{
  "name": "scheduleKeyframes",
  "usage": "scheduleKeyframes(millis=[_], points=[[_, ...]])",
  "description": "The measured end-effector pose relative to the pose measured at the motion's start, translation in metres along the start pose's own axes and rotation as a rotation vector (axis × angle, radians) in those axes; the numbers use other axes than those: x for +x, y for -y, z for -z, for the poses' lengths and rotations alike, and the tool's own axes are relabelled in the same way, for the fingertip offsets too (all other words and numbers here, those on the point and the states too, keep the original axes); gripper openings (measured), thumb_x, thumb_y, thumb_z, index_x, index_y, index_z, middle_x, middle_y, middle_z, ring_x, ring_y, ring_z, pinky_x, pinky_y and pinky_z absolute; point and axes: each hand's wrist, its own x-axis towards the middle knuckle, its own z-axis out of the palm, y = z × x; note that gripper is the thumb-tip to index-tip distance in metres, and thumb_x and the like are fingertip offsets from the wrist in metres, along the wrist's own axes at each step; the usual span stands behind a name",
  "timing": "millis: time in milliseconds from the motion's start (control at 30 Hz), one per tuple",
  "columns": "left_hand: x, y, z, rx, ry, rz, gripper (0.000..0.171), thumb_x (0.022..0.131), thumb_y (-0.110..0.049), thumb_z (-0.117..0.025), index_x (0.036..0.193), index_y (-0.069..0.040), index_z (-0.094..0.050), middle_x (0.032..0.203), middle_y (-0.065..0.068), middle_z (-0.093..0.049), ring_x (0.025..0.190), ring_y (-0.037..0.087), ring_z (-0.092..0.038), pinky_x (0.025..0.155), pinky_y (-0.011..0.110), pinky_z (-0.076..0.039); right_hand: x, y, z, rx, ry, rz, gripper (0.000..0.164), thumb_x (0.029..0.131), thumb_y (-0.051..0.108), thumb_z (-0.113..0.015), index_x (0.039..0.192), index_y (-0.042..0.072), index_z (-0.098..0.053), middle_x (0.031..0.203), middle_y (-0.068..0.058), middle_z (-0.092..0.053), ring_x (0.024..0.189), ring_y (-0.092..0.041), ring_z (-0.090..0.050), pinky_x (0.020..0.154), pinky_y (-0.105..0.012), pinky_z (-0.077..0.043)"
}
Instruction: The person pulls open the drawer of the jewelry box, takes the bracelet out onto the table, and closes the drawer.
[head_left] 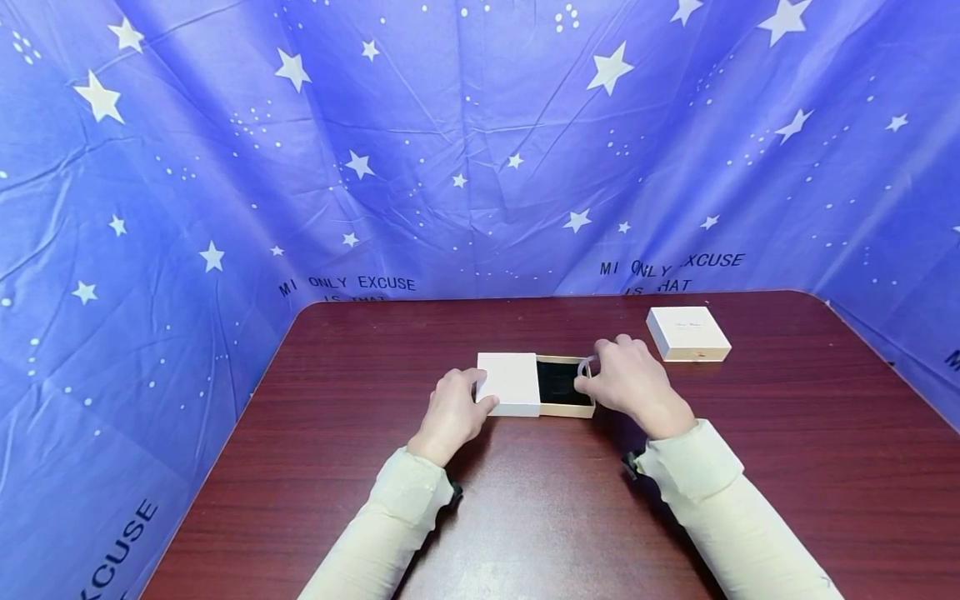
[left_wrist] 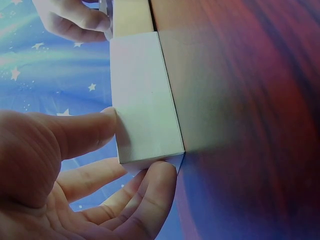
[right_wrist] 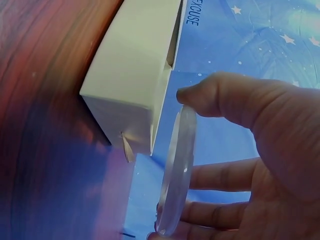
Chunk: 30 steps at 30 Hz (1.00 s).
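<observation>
A white slide-out box sits on the table. Its sleeve [head_left: 508,385] is on the left, and its cream drawer [head_left: 567,411] with a black lining is pulled out to the right. My left hand [head_left: 452,410] grips the sleeve's left end, thumb on one side and fingers around the end, as the left wrist view shows. Over the drawer's right end, my right hand [head_left: 632,379] pinches a pale translucent bangle [right_wrist: 179,167] between thumb and fingers. A small ribbon tab [right_wrist: 127,148] hangs from the drawer's end face in the right wrist view.
A second white box [head_left: 687,330], closed, stands on the table farther back to the right. The dark red wooden table [head_left: 525,508] has rounded far corners. Behind and beside it hangs a blue curtain [head_left: 465,108] with white stars and lettering.
</observation>
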Motion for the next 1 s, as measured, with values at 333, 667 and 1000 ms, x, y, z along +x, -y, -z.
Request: scheduleKeyframes(millis=[333, 667, 1000], points=[[0.001, 0.001, 0.000, 0.005, 0.003, 0.008, 0.039, 0.084, -0.021, -0.073, 0.119, -0.006, -0.065, 0.105, 0.016, -0.061, 0.099, 0.033, -0.060, 0.085, 0.045, -0.047, 0.000, -0.006, 0.003, 0.011, -0.012, -0.002, 0.044, 0.070, 0.034, -0.067, 0.096, -0.001, -0.063, 0.096, -0.024, -0.056, 0.093, -0.045, -0.052, 0.075, -0.054, -0.044], [0.001, 0.000, 0.000, -0.005, 0.013, 0.020, 0.040, 0.084, -0.022, -0.073, 0.120, -0.007, -0.064, 0.107, 0.016, -0.061, 0.101, 0.034, -0.059, 0.086, 0.046, -0.047, 0.000, -0.011, 0.005, -0.006, 0.001, -0.020, 0.045, 0.072, 0.036, -0.067, 0.095, -0.002, -0.062, 0.094, -0.025, -0.056, 0.091, -0.045, -0.053, 0.073, -0.054, -0.044], [0.001, 0.000, 0.000, -0.005, 0.011, 0.017, 0.040, 0.084, -0.021, -0.073, 0.120, -0.006, -0.064, 0.106, 0.016, -0.061, 0.101, 0.033, -0.059, 0.087, 0.046, -0.046, 0.000, -0.014, 0.006, -0.003, 0.014, -0.048, 0.048, 0.073, 0.040, -0.068, 0.095, -0.002, -0.062, 0.093, -0.026, -0.055, 0.091, -0.047, -0.053, 0.070, -0.056, -0.045]])
